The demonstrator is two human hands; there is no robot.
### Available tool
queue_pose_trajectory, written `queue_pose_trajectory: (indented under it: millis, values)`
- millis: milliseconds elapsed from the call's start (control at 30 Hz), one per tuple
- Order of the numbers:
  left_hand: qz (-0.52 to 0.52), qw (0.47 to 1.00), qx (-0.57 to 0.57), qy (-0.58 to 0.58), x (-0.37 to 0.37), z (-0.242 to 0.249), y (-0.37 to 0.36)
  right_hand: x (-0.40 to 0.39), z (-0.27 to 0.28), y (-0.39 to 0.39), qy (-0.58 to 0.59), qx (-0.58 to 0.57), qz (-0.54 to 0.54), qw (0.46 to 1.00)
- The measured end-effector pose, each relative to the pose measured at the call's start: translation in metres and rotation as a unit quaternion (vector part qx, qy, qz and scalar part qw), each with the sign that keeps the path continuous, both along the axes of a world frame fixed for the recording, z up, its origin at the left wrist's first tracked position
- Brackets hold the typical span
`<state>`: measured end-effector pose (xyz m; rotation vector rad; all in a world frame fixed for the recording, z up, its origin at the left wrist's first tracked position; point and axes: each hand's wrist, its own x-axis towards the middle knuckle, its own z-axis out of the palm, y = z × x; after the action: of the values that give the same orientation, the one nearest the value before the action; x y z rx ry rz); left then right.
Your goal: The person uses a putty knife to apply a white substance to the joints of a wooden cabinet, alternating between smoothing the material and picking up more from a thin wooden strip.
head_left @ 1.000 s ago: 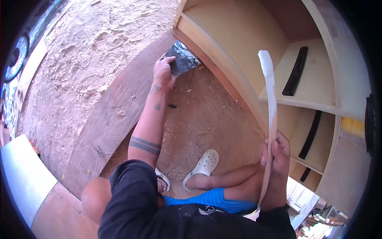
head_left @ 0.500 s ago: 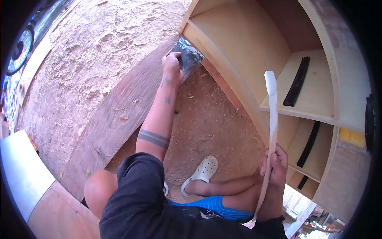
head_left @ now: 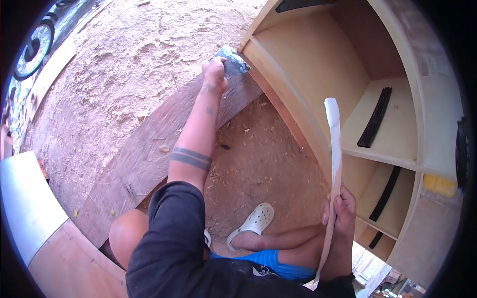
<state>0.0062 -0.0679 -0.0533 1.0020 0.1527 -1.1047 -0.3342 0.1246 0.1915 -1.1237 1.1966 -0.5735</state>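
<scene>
My left hand (head_left: 214,72), at the end of an outstretched arm, is closed on a dark, shiny object with white patches (head_left: 234,58); its exact kind I cannot tell. That object is right by the near corner of a pale wooden cabinet (head_left: 278,84). On the other side, my right hand (head_left: 341,211) grips a long, thin wooden strip (head_left: 332,198) upright, thumb in front. The strip's upper end is white, and it overlaps the cabinet's open compartments in this view.
Black curved pieces (head_left: 375,117) lie in the cabinet compartments. Under my left arm stretches a wide plank (head_left: 144,154) on the dirt ground. A yellow item (head_left: 439,185) is at the far right, pale panels (head_left: 35,198) at lower left, a bicycle wheel (head_left: 35,52) at upper left.
The view has shifted slightly, so the cabinet appears lower and farther right. My left hand and the dark object sit a little higher in view; both hands keep their grips.
</scene>
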Motion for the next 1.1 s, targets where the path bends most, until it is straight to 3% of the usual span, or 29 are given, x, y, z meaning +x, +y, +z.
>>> queue_pose_trajectory:
  millis: [200,300,700,800,933,1100]
  values:
    - [-0.064,0.998,-0.003,-0.012,0.008,-0.017,-0.016,0.004,0.002,0.001,0.013,-0.006,-0.025,1.000]
    - [-0.017,1.000,0.025,0.008,0.001,-0.026,-0.024,0.006,0.002,0.001,0.029,0.000,-0.030,0.999]
    - [-0.020,0.998,0.049,-0.040,-0.006,-0.015,-0.035,0.006,0.000,-0.003,0.029,-0.005,-0.038,0.999]
    - [-0.062,0.990,-0.033,-0.119,-0.007,0.000,-0.027,0.004,-0.002,-0.004,0.024,-0.003,-0.034,0.999]
    - [-0.005,0.998,-0.003,-0.070,0.001,0.012,-0.014,0.005,-0.002,-0.006,0.030,0.003,-0.034,0.999]
    - [-0.059,0.991,0.060,-0.102,0.004,-0.017,-0.024,0.010,-0.002,-0.007,0.035,0.009,-0.039,0.999]
